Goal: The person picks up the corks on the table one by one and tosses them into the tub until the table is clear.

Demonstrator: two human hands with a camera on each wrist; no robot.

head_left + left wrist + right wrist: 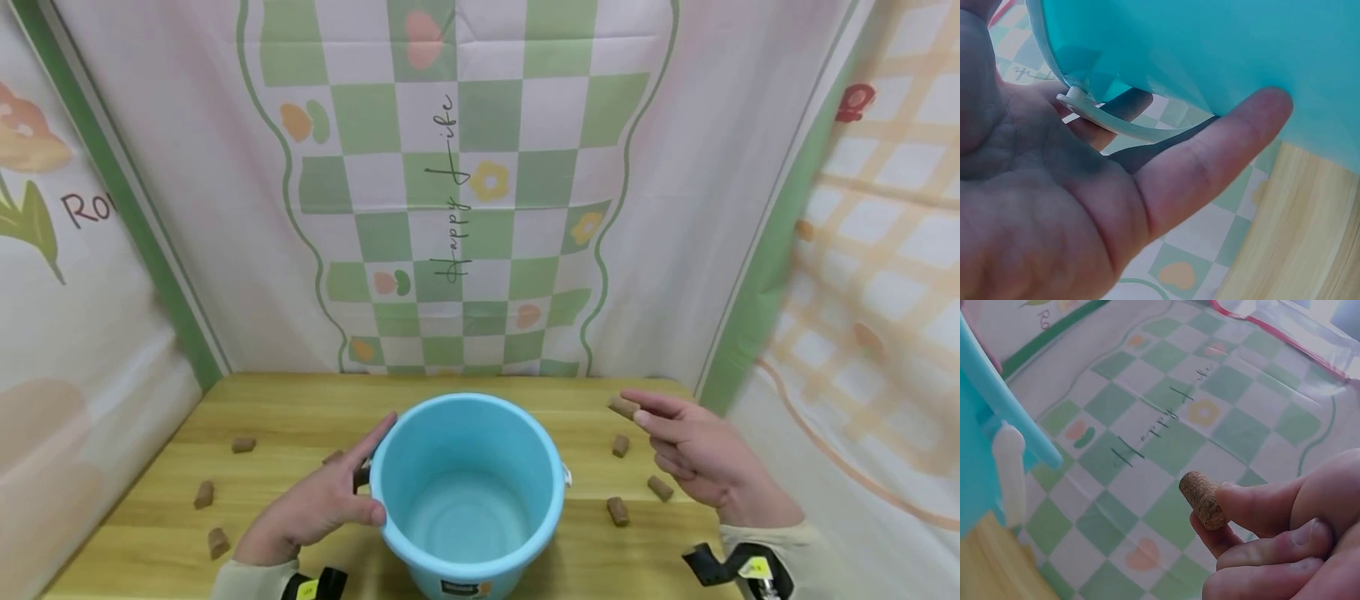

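Note:
My left hand [322,504] holds the light blue bucket [468,562] at its left side, thumb at the rim and fingers against the outer wall. In the left wrist view one long digit presses the bucket wall [1210,50] beside the pale handle [1141,132]. To the right, my right hand [708,454] pinches a brown cork stopper [1202,499] between thumb and index finger, above the table. The bucket stands upright with its mouth up, and its inside floor shows bare.
Several more corks lie on the wooden table [300,400]: some at the left, such as one cork [204,494], and some at the right, such as another cork [618,511]. A checkered curtain [487,250] hangs behind, with printed fabric at both sides.

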